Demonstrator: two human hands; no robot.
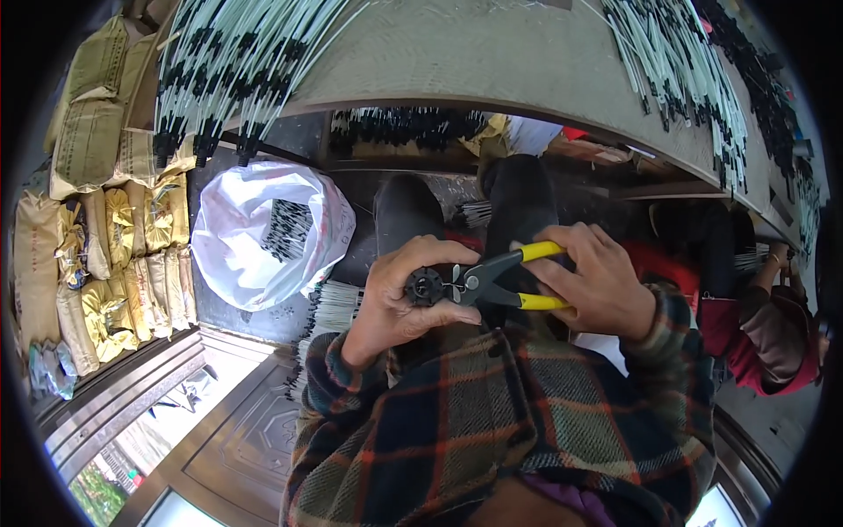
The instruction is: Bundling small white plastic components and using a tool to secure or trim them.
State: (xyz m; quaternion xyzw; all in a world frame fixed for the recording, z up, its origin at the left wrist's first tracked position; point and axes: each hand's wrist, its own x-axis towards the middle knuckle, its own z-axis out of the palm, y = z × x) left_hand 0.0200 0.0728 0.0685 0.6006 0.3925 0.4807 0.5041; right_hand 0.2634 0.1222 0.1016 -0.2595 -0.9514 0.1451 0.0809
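Over my lap, my left hand point(391, 297) is closed around a round black part point(424, 287), its end turned up toward me. Yellow-handled pliers point(497, 281) lie sideways in my right hand point(599, 283), with my fingers wrapped about the two spread handles. Their dark head reaches to the black part, between my left thumb and forefinger. I cannot tell whether the jaws bite on anything there, since the fingers and the part hide their tips.
A workbench point(492, 61) spans the far side, bearing bundles of white, black-ended strips point(237, 70) at left and more strips point(676, 61) at right. An open white sack point(211, 220) stands left of my legs. Wrapped packages point(97, 149) are stacked beyond it. Another person point(773, 338) sits at right.
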